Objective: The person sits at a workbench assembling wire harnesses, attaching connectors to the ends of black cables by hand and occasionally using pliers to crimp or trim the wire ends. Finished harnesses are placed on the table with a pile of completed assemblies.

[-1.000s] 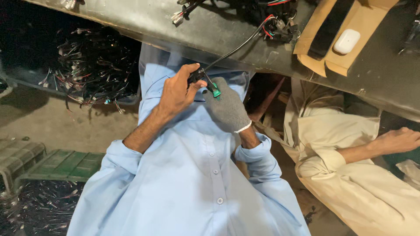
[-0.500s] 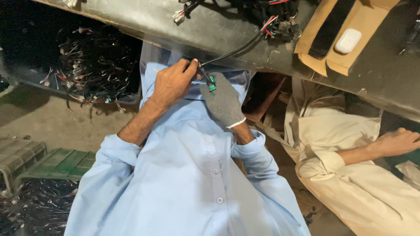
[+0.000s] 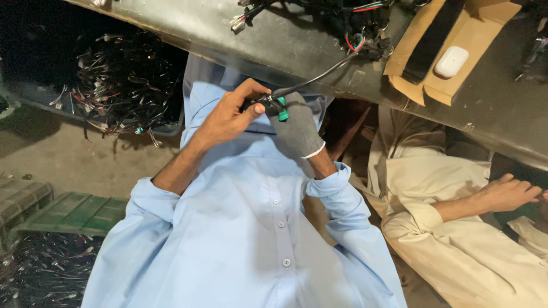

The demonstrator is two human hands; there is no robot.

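Green connector point(image 3: 282, 114) on a black cable point(image 3: 319, 78), pinched in the bare left hand point(image 3: 228, 117) against the closed gloved right hand point(image 3: 297, 134), below the surface point(image 3: 274, 48); work apparently mid-way, connector not released.

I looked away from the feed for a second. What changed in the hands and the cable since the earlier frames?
Little changed. The bare left hand slid slightly along the black cable, and its thumb now presses beside the green connector. The gloved right hand keeps supporting the connector from underneath. Both hands stay on it; the cardboard box and the co-worker's hand stayed put.
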